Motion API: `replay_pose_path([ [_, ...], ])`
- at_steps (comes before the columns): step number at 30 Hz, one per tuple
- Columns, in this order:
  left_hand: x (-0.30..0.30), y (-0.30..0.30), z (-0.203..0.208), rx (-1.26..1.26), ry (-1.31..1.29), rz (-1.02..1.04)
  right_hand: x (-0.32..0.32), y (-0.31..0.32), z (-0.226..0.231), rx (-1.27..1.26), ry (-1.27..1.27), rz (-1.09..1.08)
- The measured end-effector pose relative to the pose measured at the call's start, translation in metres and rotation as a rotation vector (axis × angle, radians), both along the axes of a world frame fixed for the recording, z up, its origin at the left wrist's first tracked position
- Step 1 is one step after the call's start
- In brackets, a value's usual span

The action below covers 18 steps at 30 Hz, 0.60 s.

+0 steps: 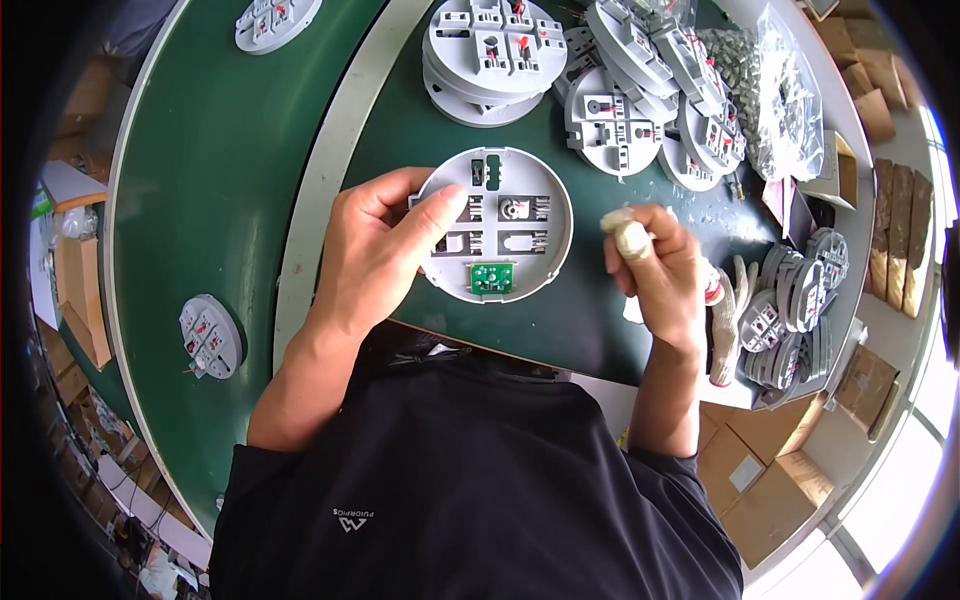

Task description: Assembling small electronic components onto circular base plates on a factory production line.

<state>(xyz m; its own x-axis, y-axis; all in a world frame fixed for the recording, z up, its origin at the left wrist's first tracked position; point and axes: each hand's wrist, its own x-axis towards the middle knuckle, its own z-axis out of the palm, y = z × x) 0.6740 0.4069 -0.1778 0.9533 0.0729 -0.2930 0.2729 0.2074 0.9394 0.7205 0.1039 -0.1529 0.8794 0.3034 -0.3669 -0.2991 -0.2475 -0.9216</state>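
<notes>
My left hand grips a round light-grey plastic housing by its left rim, thumb laid over the face. The housing lies tilted up toward me, showing several rectangular slots with metal contacts. A small green circuit board sits in its lower part. To the right and apart from the housing is my right hand, its thumb and fingertips pressed together. Cream-coloured finger covers wrap those tips. Whatever the pinch holds, if anything, is hidden.
Stacks of similar grey discs with red parts stand at the back, more beside them. A clear plastic bag of small metal parts lies back right. Discs and a glove lie at right. A green conveyor carries spaced discs.
</notes>
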Motion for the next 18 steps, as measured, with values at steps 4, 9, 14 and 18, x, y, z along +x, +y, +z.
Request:
replay_pose_path([
  [4, 0.003, 0.003, -0.001, -0.031, 0.014, -0.026, 0.005, 0.027, -0.013, 0.015, -0.036, -0.072],
  [9, 0.001, 0.004, -0.008, -0.076, -0.061, 0.149, 0.011, 0.023, -0.018, 0.004, 0.004, -0.052],
  [14, 0.006, 0.054, 0.012, 0.843, -0.280, 0.579, 0.007, -0.004, -0.032, 0.109, -0.005, -0.005],
  [18, -0.004, 0.101, -0.009, 1.534, -0.246, 0.438, 0.015, -0.013, -0.038, 0.165, -0.004, 0.075],
])
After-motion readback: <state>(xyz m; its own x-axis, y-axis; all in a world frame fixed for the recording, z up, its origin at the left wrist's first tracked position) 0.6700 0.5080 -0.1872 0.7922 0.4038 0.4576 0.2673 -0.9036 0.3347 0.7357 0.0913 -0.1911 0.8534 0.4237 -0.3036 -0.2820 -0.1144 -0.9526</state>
